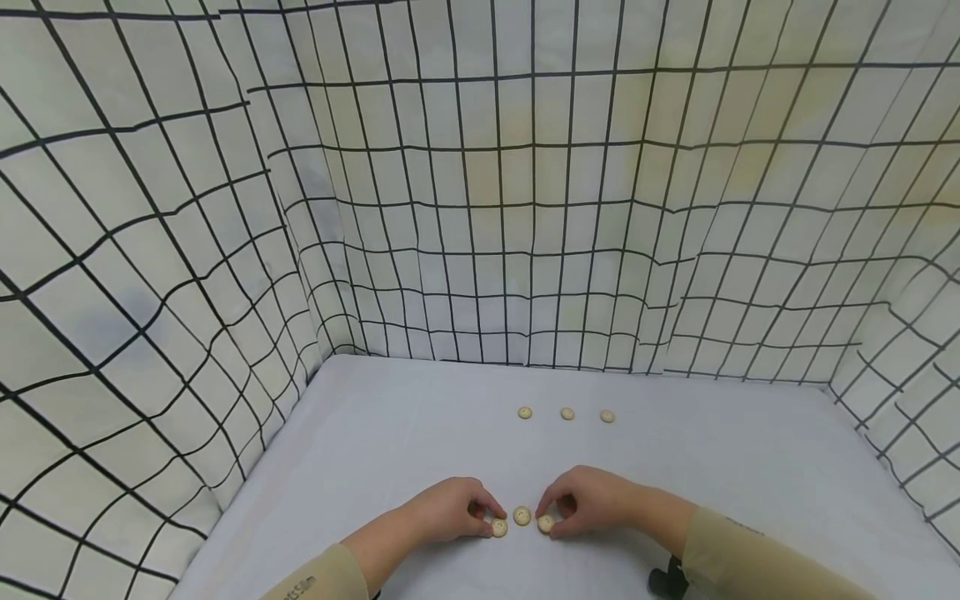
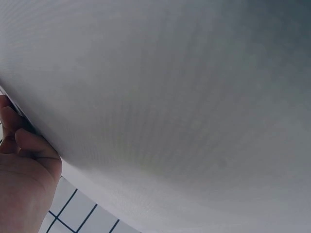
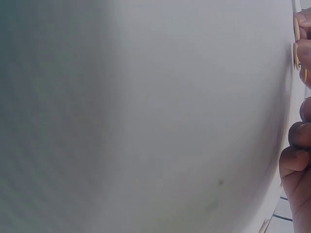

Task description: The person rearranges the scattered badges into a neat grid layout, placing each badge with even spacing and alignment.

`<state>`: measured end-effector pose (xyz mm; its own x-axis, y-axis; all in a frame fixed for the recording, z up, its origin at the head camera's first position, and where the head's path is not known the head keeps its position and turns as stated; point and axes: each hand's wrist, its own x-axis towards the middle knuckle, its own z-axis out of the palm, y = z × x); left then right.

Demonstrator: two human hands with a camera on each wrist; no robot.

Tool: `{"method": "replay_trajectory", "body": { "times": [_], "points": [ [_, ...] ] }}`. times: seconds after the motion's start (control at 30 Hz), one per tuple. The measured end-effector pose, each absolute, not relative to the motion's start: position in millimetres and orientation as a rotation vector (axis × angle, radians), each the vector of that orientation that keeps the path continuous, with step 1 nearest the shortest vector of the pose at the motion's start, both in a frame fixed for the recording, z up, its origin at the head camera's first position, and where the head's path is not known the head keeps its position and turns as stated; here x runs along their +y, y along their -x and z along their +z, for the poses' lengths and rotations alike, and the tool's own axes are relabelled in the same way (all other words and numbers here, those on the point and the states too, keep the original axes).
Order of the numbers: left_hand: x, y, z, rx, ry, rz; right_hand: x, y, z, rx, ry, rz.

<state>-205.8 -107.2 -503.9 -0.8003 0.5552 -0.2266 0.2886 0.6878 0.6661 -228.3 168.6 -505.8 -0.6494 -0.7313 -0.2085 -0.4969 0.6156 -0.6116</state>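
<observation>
In the head view, three round cream buttons lie close together on the white tabletop. My left hand point(image 1: 454, 510) pinches the left button point(image 1: 499, 527) between thumb and fingers. The right button point(image 1: 546, 524) is pinched by my right hand point(image 1: 591, 502) at its edge. Between the two hands sits the middle button point(image 1: 522, 516), touched by neither. The left wrist view catches only the curled left hand point(image 2: 26, 170) at its left edge, with its button hidden. At the right edge of the right wrist view, fingers of the right hand point(image 3: 299, 150) and thin button edges show.
Three more cream buttons form a row farther back: a left one point(image 1: 525, 412), a centre one point(image 1: 567, 413) and a right one point(image 1: 607, 416). White walls with a black grid point(image 1: 495, 208) surround the white table point(image 1: 420, 417) at the back and sides.
</observation>
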Motion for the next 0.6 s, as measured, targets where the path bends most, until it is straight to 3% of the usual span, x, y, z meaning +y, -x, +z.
{"method": "replay_trajectory", "body": {
  "times": [0.6],
  "points": [
    [-105.6, 205.8, -502.7, 2.478, -0.636, 0.867, 173.1, 243.0, -503.3, 2.460, 0.911, -0.756]
  ]
}}
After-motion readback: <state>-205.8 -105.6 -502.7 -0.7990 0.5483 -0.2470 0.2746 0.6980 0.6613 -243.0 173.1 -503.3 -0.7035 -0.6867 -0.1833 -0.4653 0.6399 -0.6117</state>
